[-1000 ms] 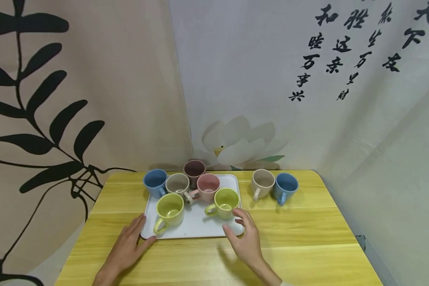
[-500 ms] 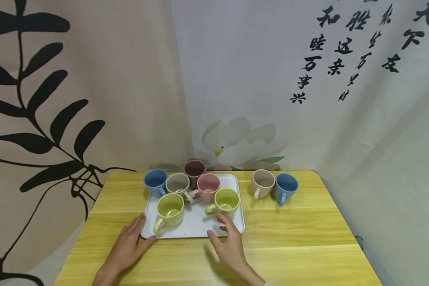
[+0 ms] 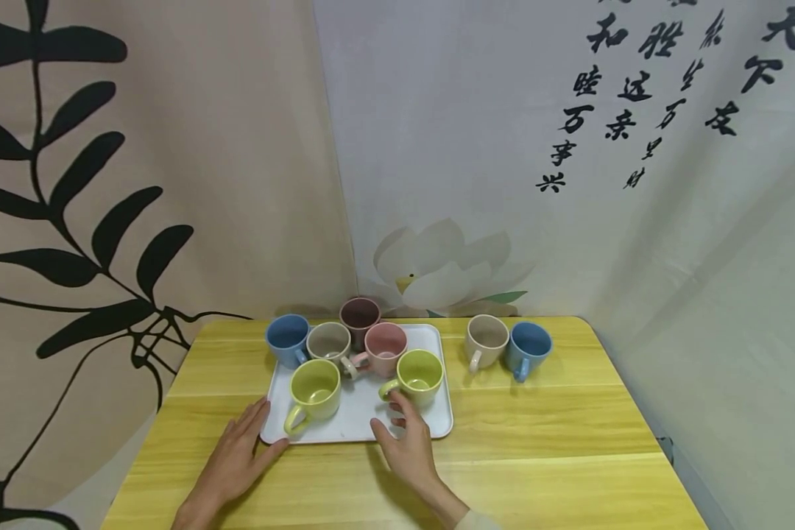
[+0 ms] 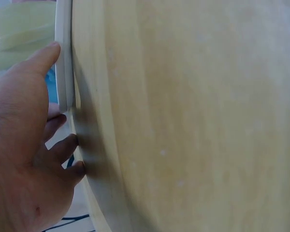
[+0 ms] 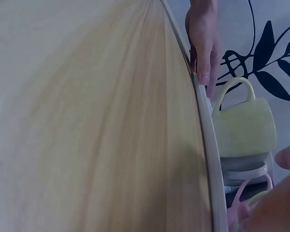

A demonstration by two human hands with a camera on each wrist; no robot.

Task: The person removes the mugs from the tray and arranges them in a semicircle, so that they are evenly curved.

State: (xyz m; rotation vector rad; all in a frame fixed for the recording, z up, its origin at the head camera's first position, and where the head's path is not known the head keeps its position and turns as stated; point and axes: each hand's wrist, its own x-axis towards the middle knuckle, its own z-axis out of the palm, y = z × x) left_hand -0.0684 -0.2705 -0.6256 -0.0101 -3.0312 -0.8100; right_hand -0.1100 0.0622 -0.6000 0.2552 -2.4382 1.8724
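Note:
My left hand (image 3: 235, 460) rests at the front left corner of the white tray (image 3: 354, 430). In the left wrist view its thumb (image 4: 47, 55) lies against the tray's edge, with the other fingers beside that corner. My right hand (image 3: 407, 445) is over the tray's front edge, index fingertip right at the handle of the right yellow-green mug (image 3: 420, 372), thumb apart from the fingers. A second yellow-green mug (image 3: 316, 394) stands on the tray's left, its handle towards the front. Behind them are a pink mug (image 3: 386, 350) and a grey-beige mug (image 3: 329, 342).
A blue mug (image 3: 288, 338) and a dark maroon mug (image 3: 361, 318) stand at the tray's back. To the right, on the wooden table (image 3: 536, 456), are a beige mug (image 3: 486, 340) and another blue mug (image 3: 528, 347). A printed curtain (image 3: 252, 162) hangs behind.
My right hand has moved left from the right side of the right yellow-green mug to its handle. The left hand, tray and mugs have stayed in place.

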